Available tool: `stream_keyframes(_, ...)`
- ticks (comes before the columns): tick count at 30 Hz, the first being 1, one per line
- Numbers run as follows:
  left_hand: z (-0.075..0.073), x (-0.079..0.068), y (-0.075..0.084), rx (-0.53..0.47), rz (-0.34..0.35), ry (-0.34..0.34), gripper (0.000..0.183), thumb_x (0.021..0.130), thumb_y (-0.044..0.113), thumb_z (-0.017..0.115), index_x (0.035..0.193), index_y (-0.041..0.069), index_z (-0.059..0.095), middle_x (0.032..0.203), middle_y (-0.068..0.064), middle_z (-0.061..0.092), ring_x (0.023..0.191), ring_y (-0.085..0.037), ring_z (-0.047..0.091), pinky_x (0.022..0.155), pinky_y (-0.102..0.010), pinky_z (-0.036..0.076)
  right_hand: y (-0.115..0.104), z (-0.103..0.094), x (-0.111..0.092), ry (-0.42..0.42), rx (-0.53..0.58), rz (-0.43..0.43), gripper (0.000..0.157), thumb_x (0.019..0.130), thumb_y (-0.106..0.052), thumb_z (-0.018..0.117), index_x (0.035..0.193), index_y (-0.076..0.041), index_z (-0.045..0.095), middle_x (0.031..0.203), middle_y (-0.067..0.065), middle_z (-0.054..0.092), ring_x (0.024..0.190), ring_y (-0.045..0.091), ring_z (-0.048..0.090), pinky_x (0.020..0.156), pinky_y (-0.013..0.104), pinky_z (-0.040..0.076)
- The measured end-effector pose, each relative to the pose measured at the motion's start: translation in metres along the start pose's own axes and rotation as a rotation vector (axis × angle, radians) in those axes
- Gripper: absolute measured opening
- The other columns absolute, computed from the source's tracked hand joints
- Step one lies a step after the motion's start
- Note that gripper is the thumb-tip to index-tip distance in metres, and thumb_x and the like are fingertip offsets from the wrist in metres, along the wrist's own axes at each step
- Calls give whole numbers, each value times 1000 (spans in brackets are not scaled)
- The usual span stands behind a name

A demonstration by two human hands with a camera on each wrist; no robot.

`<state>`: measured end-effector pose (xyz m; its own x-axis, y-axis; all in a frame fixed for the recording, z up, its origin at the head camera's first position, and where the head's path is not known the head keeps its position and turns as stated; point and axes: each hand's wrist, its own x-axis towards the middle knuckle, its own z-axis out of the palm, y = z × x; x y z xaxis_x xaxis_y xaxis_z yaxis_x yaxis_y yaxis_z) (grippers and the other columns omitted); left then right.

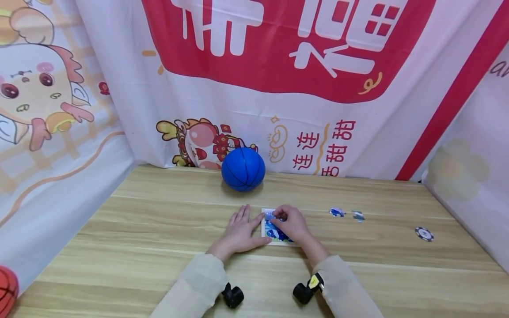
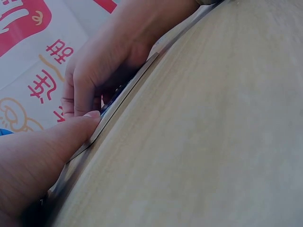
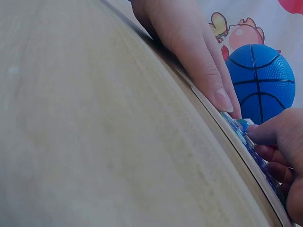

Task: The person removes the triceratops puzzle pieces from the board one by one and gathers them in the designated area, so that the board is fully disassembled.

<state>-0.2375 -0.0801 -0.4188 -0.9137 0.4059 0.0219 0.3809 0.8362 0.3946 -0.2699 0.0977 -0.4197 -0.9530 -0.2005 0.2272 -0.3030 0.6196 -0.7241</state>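
Head, right wrist views: right hand (image 1: 293,224), fingers pinching puzzle piece (image 3: 244,122); left hand (image 1: 240,233), fingers apart, touching puzzle board (image 1: 284,244).

the hands (image 1: 240,232) (image 1: 293,225) partly hide the puzzle (image 1: 277,235); head view's left edge crops the red ball (image 1: 7,289).

Looks like a small curtained booth, more makeshift recording corner than lived-in room — hard to tell whether inside a home or a studio. Closed off at the back by a hanging cloth (image 1: 258,84) printed with a red panel, large white characters and a cartoon figure. Flanked by a left-hand cloth (image 1: 51,145) with cartoon print and a right-hand cloth (image 1: 469,198) with a pale flower. Furnished with a wood-grain table (image 1: 159,221), and marked as a recording spot by black wrist-worn cameras (image 1: 233,297).
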Motion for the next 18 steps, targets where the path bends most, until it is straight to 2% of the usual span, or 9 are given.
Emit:
stream_keyframes(4,0,0,-1,5,-2,-1,76,75,66,42,135,22,30,140,-20,6,127,-31,-2,99,-46,1,-2,1,1,-6,37,47,9,75,-10,66,78,-10,58,71,-1,53,68,15,47,64,30,40)
stream_keyframes(8,1,0,-2,2,-5,-6,77,74,67,41,135,22,30,141,-20,6,127,-31,-2,99,-46,1,-3,0,1,-16,60,76,22,75,-7,66,96,-6,58,75,0,54,71,16,48,70,33,42)
stream_keyframes(12,1,0,-2,1,-6,-9,77,74,68,41,135,23,30,141,-19,5,127,-31,-3,99,-46,1,-3,0,1,-29,57,52,35,74,-4,65,108,-1,56,75,0,55,71,15,49,73,34,42)
stream_keyframes(18,0,0,-1,-5,-6,-7,76,74,66,42,135,23,30,141,-20,5,127,-31,-2,99,-46,1,-1,0,1,-34,58,4,32,73,-2,65,104,0,59,74,0,55,69,14,49,69,32,42)
